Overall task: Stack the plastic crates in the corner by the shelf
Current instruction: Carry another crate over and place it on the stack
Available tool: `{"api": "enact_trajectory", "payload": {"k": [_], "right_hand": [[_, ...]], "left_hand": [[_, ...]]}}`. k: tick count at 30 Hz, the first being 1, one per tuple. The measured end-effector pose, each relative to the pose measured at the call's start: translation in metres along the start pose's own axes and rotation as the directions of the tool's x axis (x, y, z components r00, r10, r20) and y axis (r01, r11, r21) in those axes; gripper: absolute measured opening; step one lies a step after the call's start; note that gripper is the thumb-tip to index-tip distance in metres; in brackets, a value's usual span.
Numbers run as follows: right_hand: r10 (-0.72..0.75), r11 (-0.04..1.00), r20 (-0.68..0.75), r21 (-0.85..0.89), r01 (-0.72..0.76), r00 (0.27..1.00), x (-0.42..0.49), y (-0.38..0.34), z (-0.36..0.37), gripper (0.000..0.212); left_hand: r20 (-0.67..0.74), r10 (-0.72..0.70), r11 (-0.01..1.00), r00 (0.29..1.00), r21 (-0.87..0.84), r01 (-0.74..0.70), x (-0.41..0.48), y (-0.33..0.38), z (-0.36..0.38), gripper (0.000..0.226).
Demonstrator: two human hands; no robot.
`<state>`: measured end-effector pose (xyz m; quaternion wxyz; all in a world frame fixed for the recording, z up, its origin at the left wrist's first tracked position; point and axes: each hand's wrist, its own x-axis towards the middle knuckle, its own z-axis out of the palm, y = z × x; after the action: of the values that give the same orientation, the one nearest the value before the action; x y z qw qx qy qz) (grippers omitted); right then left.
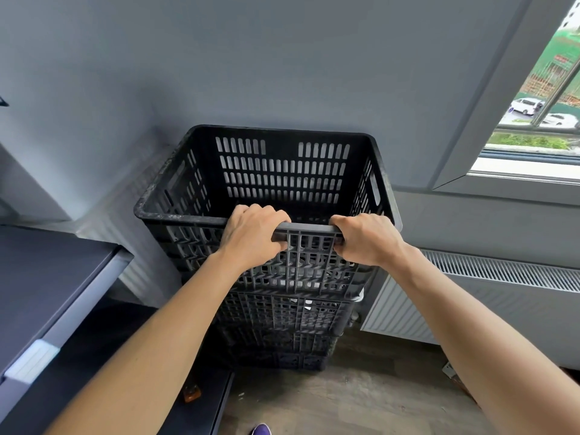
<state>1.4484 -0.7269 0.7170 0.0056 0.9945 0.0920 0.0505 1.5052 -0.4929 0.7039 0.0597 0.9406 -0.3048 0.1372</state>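
We grip the top black crate [282, 171] by its near rim, left hand [251, 237] and right hand [365, 240] fingers [276, 215] curled tight, to seat it squarely on the stack [282, 318].

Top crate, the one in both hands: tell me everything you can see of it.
The top crate is black slotted plastic, rectangular and open-topped, with a thick rim, dusty along its left edge, and a handle cutout in its left and right walls. It stands upright and appears seated on the lower crates of the stack, its far side near the grey wall; contact there cannot be told. The left hand and right hand grip its near rim, side by side.
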Motion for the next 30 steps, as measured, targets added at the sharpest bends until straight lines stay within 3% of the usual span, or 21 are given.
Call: {"api": "enact_trajectory", "payload": {"k": [3, 6, 15, 24, 30], "right_hand": [[-0.011, 1.0, 0.013, 0.029, 0.01, 1.0, -0.002, 0.001, 0.001, 0.035], [0.017, 1.0, -0.075, -0.013, -0.018, 0.997, -0.004, 0.0, 0.007, 0.046], [0.08, 0.996, -0.139, -0.024, -0.084, 0.987, 0.006, -0.005, 0.009, 0.036], [0.1, 0.994, -0.169, -0.023, -0.105, 0.981, -0.002, -0.007, 0.012, 0.037], [0.098, 0.994, -0.226, -0.026, -0.107, 0.969, -0.006, -0.01, 0.016, 0.041]], "left_hand": [[0.024, -0.038, 0.999, 0.999, -0.004, 0.038, -0.002, 0.004, 0.0, 0.038], [0.017, -0.072, 0.997, 0.997, 0.011, 0.071, -0.002, 0.007, 0.002, 0.041], [0.044, -0.111, 0.994, 0.993, 0.006, 0.111, 0.012, 0.005, 0.002, 0.033], [-0.067, -0.204, 0.979, 0.977, -0.015, 0.203, -0.006, 0.02, 0.008, 0.035], [-0.105, -0.182, 0.983, 0.978, -0.024, 0.181, -0.02, 0.019, 0.011, 0.044]]}}
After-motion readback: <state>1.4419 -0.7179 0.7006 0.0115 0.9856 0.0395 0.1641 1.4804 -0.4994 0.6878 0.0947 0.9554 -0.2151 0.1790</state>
